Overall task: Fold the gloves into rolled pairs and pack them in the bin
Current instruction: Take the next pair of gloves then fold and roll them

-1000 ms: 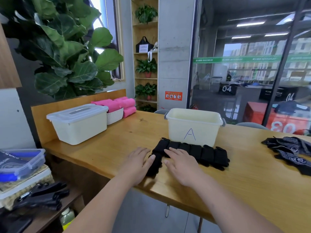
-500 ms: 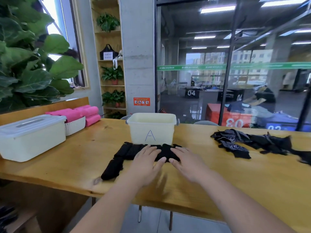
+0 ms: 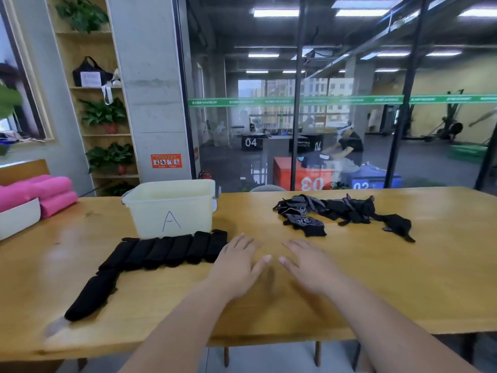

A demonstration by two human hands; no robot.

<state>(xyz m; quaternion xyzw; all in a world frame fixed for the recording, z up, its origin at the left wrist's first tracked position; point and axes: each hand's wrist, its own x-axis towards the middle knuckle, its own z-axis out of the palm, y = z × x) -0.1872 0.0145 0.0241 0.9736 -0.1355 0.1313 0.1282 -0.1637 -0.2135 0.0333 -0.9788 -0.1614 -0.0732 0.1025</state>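
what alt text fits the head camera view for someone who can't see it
A person's open left hand and right hand hover over a wooden table. Left of them, a row of rolled black gloves lies before a cream plastic bin marked A; a pile of loose black gloves lies farther right.

We're looking at a gym's front-of-house corner. A glass wall (image 3: 336, 146) with a green stripe (image 3: 295, 100) reading "MAXIMUM" fronts a training floor under strip lights (image 3: 275, 12). There are numbered jump boxes out there: black "04" (image 3: 251, 142), red "03" (image 3: 309, 181), blue (image 3: 372, 181), and exercise rigs (image 3: 453, 122) at the far wall. This side has a long wooden table (image 3: 363, 286) and a shelf (image 3: 94, 44) of potted plants (image 3: 103, 114).
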